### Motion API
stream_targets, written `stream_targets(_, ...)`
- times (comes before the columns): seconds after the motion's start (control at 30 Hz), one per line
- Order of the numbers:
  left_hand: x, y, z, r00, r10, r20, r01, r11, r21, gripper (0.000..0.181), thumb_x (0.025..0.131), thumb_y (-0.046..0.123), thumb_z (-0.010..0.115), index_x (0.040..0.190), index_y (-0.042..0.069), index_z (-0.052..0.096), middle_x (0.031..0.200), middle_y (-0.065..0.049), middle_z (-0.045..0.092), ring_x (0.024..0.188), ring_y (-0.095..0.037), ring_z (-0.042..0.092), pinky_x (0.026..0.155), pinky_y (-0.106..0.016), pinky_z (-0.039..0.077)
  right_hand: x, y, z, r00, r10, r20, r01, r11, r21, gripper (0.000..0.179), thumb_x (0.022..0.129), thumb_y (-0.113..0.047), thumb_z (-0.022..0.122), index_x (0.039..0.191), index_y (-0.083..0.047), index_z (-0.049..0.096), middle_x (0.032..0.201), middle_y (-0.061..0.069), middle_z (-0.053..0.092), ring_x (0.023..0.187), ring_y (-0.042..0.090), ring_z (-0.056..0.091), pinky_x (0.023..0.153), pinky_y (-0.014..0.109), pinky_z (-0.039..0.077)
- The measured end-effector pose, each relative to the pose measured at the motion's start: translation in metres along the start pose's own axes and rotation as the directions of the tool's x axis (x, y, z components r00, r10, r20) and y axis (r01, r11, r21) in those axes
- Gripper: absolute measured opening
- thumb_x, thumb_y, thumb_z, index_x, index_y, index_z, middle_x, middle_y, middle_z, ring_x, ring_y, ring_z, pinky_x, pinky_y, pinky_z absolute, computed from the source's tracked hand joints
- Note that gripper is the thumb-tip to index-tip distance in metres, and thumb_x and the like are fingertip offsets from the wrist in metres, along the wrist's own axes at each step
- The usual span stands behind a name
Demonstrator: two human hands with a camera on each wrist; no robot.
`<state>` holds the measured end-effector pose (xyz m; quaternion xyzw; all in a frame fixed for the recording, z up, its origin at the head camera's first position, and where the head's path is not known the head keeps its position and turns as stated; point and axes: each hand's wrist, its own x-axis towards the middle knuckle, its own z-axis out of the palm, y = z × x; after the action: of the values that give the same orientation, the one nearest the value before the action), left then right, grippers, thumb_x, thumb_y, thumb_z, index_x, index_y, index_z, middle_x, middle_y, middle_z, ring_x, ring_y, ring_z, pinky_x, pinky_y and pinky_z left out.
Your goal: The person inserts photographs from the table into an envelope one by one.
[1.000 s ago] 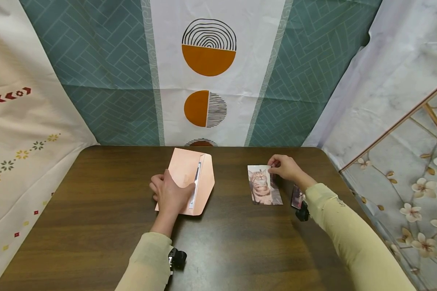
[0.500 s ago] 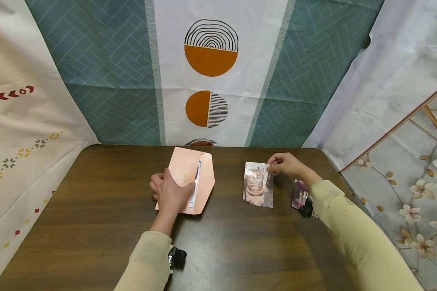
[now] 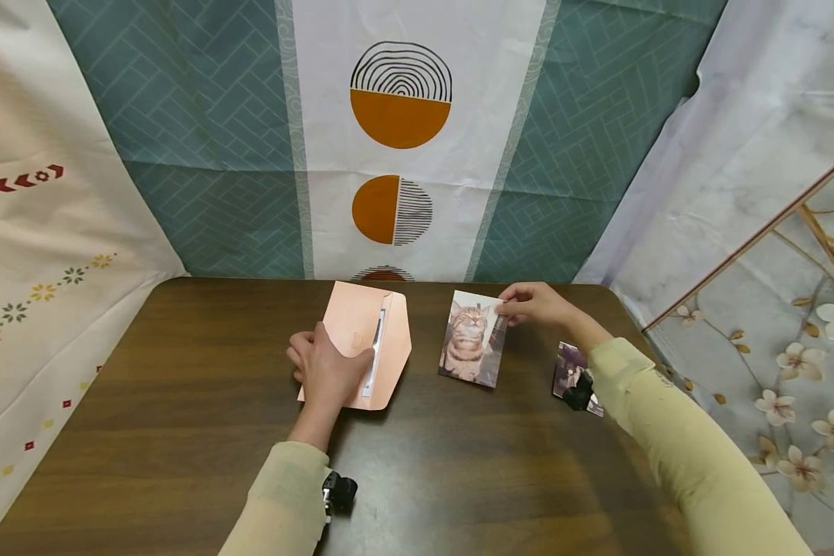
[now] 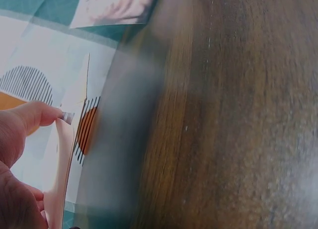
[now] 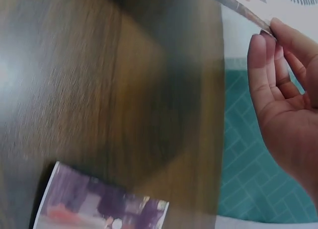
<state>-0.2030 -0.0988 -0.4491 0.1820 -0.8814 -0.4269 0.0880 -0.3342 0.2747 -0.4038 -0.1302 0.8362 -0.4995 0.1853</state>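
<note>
My left hand (image 3: 328,369) grips a pale pink envelope (image 3: 347,309), its thumb at the opening and its other fingers round the far side. The envelope's pointed flap (image 3: 394,363) stands open to the right, and the edge of a white-bordered card (image 3: 373,374) shows inside the mouth. In the left wrist view the thumb (image 4: 42,114) presses at the envelope's edge. By its upper right corner, my right hand (image 3: 537,305) pinches a cat photo (image 3: 467,340) between thumb and fingers. That photo hangs tilted, apart from the envelope.
A purple-toned photo (image 3: 571,369) lies on the brown wooden table (image 3: 424,479) under my right forearm, partly hidden by the wrist camera (image 3: 578,394). Patterned cloths (image 3: 229,139) hang along the back and both sides of the table.
My right hand has raised the cat photo and carried it left, closer to the envelope. More of the purple photo shows now. The left hand and envelope have stayed in place.
</note>
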Motion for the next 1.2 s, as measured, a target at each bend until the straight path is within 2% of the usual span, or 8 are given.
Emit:
stream_targets(0.13,0.000,0.001,0.000,1.000,0.001,-0.002,-0.001,1.000,0.000,0.094,0.080,0.036,0.085,0.153,-0.004,0.043,0.139,-0.028,0.033,0.134,-0.045,0.026,0.102,-0.067,0.034,0.003,-0.009,0.008,1.000,0.009,0.004,-0.009,0.994,0.106,0.021,0.102,-0.007,0.072,0.117,0.007,0.069,0.095,0.006,0.071,0.084,0.018,0.071,0.091,0.046,0.062)
stream_targets(0.23,0.000,0.001,0.000,1.000,0.002,-0.002,-0.002,1.000,-0.001,0.093,0.080,0.036,0.086,0.152,-0.004,0.043,0.139,-0.028,0.033,0.134,-0.045,0.026,0.103,-0.067,0.034,0.006,-0.017,0.017,1.000,0.007,0.020,-0.010,0.985,0.173,0.017,0.103,-0.006,0.070,0.117,0.005,0.070,0.098,0.006,0.071,0.086,0.019,0.070,0.087,0.041,0.062)
stream_targets(0.57,-0.002,0.004,0.001,1.000,0.010,-0.013,-0.010,1.000,-0.015,0.094,0.080,0.037,0.087,0.152,-0.004,0.044,0.139,-0.028,0.033,0.133,-0.045,0.026,0.104,-0.068,0.034,0.028,-0.034,0.060,0.994,-0.024,0.110,-0.004,0.969,0.248,0.011,0.103,-0.004,0.069,0.114,-0.001,0.073,0.097,0.005,0.071,0.083,0.018,0.069,0.081,0.035,0.062)
stream_targets(0.87,-0.003,0.007,0.000,1.000,0.022,-0.017,-0.022,1.000,-0.012,0.092,0.079,0.038,0.087,0.149,-0.004,0.046,0.137,-0.028,0.034,0.133,-0.045,0.026,0.103,-0.068,0.035,0.043,-0.039,0.090,0.988,-0.023,0.155,-0.007,0.982,0.191,0.009,0.101,-0.003,0.071,0.109,0.000,0.074,0.088,0.004,0.069,0.074,0.017,0.068,0.081,0.040,0.062)
stream_targets(1.03,-0.004,0.007,0.000,1.000,0.025,-0.020,-0.025,1.000,-0.013,0.092,0.079,0.038,0.087,0.149,-0.004,0.046,0.137,-0.029,0.034,0.132,-0.046,0.027,0.102,-0.068,0.036,0.046,-0.038,0.099,0.984,-0.016,0.179,-0.012,0.988,0.153,0.009,0.100,-0.002,0.071,0.108,0.003,0.074,0.085,0.004,0.070,0.071,0.016,0.067,0.073,0.032,0.061)
stream_targets(1.2,-0.004,0.007,0.000,0.999,0.026,-0.026,-0.026,1.000,-0.015,0.094,0.079,0.038,0.088,0.150,-0.005,0.045,0.136,-0.028,0.034,0.132,-0.046,0.027,0.101,-0.068,0.036,0.049,-0.038,0.103,0.980,-0.002,0.201,-0.025,0.991,0.130,0.009,0.100,-0.001,0.071,0.107,0.004,0.073,0.084,0.005,0.072,0.071,0.015,0.067,0.072,0.031,0.061)
